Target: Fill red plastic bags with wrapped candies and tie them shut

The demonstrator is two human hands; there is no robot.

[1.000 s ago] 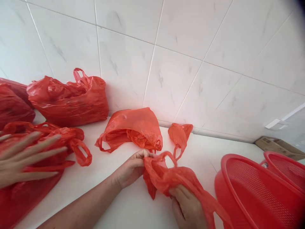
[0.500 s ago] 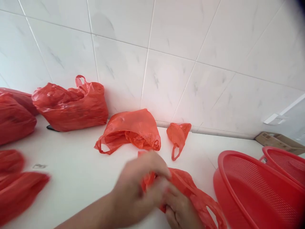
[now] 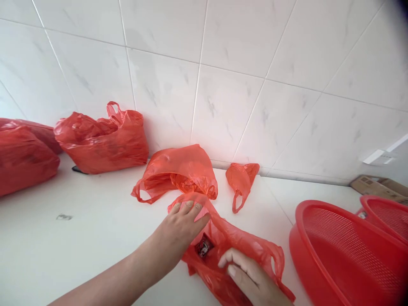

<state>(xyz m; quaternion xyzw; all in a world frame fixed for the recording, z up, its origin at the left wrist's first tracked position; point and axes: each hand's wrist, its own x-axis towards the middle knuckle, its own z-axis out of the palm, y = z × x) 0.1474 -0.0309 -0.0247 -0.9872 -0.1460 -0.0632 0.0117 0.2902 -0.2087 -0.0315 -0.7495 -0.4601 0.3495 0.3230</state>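
Observation:
A red plastic carrier bag lies spread on the white tabletop in front of me, its mouth open. In it shows a small dark packet with light print; the rest of the contents is hidden. My left hand lies over the bag's far left part, fingers outstretched and palm down. At the near side my right hand is over the bag's opening, its fingers loosely bent and apart, with nothing visible between them. Whether either hand pinches the plastic is unclear.
Behind are a slumped red bag, a small red bag and fuller red bags along the tiled wall. Red perforated baskets stand at right, a cardboard box behind them. A small marking shows on the table.
My hands, close together and blurred before, have moved apart; the bag between them is spread wider and the dark packet shows. The red bags at the lower left have left the view.

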